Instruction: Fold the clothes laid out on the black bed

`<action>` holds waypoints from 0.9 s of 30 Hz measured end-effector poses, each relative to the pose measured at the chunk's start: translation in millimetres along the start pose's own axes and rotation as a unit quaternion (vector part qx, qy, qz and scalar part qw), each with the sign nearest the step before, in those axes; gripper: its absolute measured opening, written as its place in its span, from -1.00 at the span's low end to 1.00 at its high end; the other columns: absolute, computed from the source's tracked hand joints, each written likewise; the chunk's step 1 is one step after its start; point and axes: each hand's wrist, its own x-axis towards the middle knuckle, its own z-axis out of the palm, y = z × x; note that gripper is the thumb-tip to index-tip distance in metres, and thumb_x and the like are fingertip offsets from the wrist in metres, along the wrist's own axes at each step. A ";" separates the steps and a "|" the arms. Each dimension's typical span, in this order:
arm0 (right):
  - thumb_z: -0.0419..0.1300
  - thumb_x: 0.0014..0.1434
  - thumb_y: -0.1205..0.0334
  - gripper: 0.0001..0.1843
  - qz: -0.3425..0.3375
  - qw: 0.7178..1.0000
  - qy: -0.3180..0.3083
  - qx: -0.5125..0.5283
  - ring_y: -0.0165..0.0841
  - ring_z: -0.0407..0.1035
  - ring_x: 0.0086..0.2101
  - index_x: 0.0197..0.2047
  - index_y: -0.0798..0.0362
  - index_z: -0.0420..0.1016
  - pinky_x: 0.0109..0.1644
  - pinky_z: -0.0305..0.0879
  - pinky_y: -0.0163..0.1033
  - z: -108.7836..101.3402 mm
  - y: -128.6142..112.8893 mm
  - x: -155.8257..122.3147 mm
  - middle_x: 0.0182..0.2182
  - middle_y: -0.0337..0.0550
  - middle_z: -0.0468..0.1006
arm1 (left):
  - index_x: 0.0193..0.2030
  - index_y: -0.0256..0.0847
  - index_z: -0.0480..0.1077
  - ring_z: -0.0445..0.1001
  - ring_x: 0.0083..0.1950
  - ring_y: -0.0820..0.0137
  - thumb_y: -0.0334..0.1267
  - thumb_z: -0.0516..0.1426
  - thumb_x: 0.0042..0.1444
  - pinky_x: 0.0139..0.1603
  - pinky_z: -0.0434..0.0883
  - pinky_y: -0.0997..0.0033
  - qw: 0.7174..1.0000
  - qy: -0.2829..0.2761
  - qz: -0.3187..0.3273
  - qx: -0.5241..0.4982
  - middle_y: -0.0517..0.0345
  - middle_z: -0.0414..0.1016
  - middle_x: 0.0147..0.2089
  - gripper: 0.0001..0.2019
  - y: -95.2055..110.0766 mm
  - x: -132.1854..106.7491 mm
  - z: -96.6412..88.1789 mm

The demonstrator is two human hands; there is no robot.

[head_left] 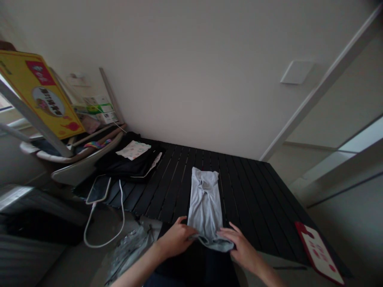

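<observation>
- Grey cloth top point(205, 203), folded into a long strip, lying lengthwise on the black slatted desk point(248, 199), near end hanging at the desk's edge
- Left hand point(177, 238) curled, gripping the top's near end
- Right hand point(241, 249) open, fingers spread on that same end
- Phone point(98, 189) with white cable point(122, 207) left of the top
- Black clothes point(125, 159) further left of the top, past its far end

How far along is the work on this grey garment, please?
Done: the light grey garment lies narrowed to a long strip on the black slatted table. In hand: the left hand and right hand gather its near end. Still to do: the rest of the strip lies flat, unfolded.
</observation>
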 end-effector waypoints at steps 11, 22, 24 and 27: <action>-0.01 0.21 0.01 -0.55 0.132 0.960 0.241 0.047 -0.20 0.47 -0.17 -0.06 0.16 0.47 -0.09 0.36 -0.17 -81.9 18.6 118.7 -0.20 0.05 0.59 | -0.10 -0.31 0.45 0.47 -0.23 0.33 -0.21 0.00 0.26 -0.23 0.35 0.41 0.961 0.217 -0.156 -0.065 0.06 0.54 -0.25 -0.73 -36.5 134.4 -68.4; -0.25 0.32 -0.01 -0.38 0.240 0.926 0.222 -0.188 -0.12 -0.20 0.34 0.41 -0.12 -0.12 0.32 -0.29 0.24 19.0 29.6 168.7 0.42 -0.20 -0.19 | 0.39 -0.01 0.03 -0.16 0.46 0.12 -0.03 -0.11 0.32 0.38 -0.07 -0.16 0.946 0.238 -0.163 0.147 0.17 -0.03 0.45 -0.47 -53.8 163.8 33.4; -0.24 0.32 -0.01 -0.38 0.242 0.921 0.232 -0.200 -0.10 -0.15 0.33 0.42 -0.15 -0.15 0.31 -0.26 0.24 25.6 34.5 169.0 0.41 -0.20 -0.18 | 0.41 -0.01 -0.02 -0.17 0.46 0.13 0.00 -0.14 0.32 0.38 -0.05 -0.15 0.942 0.237 -0.166 0.169 0.20 -0.08 0.46 -0.46 -59.7 162.3 39.6; -0.18 0.30 -0.02 -0.33 0.261 0.891 0.316 -0.197 -0.03 -0.03 0.28 0.40 0.06 -0.02 0.28 -0.17 0.20 28.1 37.4 168.2 0.37 0.09 -0.02 | 0.41 -0.03 -0.01 -0.16 0.46 0.15 -0.02 -0.17 0.34 0.38 -0.02 -0.12 0.940 0.243 -0.160 0.178 0.20 -0.07 0.46 -0.48 -63.0 161.9 37.3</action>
